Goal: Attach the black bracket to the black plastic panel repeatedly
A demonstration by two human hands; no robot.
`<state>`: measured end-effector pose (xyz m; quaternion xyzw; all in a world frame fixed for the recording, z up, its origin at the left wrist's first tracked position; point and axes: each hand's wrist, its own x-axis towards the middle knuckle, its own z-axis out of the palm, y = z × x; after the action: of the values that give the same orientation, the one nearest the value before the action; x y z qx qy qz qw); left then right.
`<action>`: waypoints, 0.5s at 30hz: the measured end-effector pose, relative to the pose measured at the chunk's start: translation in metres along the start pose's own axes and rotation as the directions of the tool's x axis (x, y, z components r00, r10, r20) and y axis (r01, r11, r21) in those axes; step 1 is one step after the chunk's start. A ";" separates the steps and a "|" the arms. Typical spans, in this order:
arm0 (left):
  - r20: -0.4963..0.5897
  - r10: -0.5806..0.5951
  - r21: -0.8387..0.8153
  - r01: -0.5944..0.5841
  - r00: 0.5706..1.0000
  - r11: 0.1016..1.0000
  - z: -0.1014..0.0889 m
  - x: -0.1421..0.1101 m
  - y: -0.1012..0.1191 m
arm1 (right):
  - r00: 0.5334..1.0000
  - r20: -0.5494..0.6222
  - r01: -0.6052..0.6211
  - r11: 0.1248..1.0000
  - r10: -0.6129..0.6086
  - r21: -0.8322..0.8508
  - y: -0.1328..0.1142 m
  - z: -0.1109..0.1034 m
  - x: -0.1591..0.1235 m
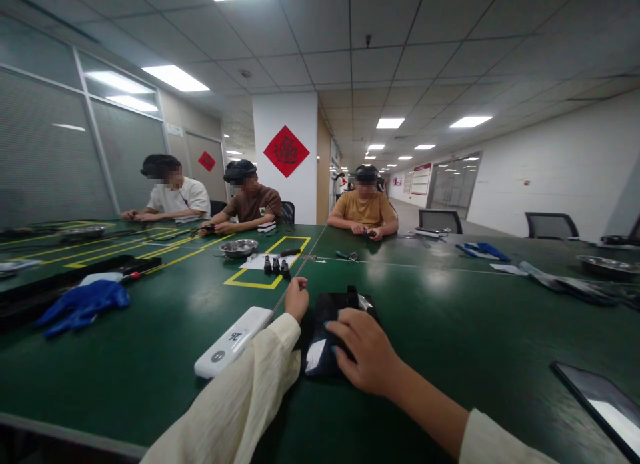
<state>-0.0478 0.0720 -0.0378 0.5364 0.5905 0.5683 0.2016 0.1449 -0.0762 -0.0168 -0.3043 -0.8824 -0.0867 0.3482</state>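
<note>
The left hand (297, 299) is curled narrow, its contents impossible to tell. The right hand (367, 354), loosely spread, touches a dark pouch (326, 309), long axis roughly six-to-twelve o'clock.

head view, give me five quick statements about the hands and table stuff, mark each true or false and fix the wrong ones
1. The right hand is over the black package. True.
2. The white device lies to the right of the black package. False: it lies to the left.
3. A blue glove lies to the left of the white device. True.
4. The left hand wears a blue glove. False: it is bare.
5. The tabletop is white. False: it is green.
</note>
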 end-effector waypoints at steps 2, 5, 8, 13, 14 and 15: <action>0.006 -0.013 0.000 0.013 1.000 1.000 0.001 0.000 0.001 | 0.972 0.206 0.110 0.994 -0.113 0.023 -0.013 0.007 0.006; 0.014 -0.035 0.004 0.035 0.999 0.999 0.001 0.001 0.003 | 0.918 0.382 0.096 0.994 -0.106 0.045 -0.021 0.012 0.010; 0.027 -0.049 0.016 0.048 0.998 0.999 0.001 0.000 0.004 | 0.898 0.434 0.058 0.998 -0.068 0.036 -0.022 0.007 0.011; 0.075 -0.034 0.041 0.031 0.997 0.999 0.004 -0.008 0.006 | 0.897 0.434 -0.077 0.996 0.084 -0.034 -0.017 -0.008 0.012; 0.088 -0.028 0.042 0.025 0.996 0.999 0.005 -0.010 0.007 | 0.896 0.420 -0.127 0.990 0.143 -0.066 -0.015 -0.010 0.011; 0.100 -0.023 0.043 0.018 0.995 0.999 0.006 -0.013 0.008 | 0.893 0.401 -0.178 0.979 0.202 -0.098 -0.012 -0.010 0.011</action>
<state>-0.0350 0.0619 -0.0369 0.5625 0.5968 0.5258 0.2257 0.1372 -0.0845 -0.0014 -0.4104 -0.8988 -0.0123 0.1535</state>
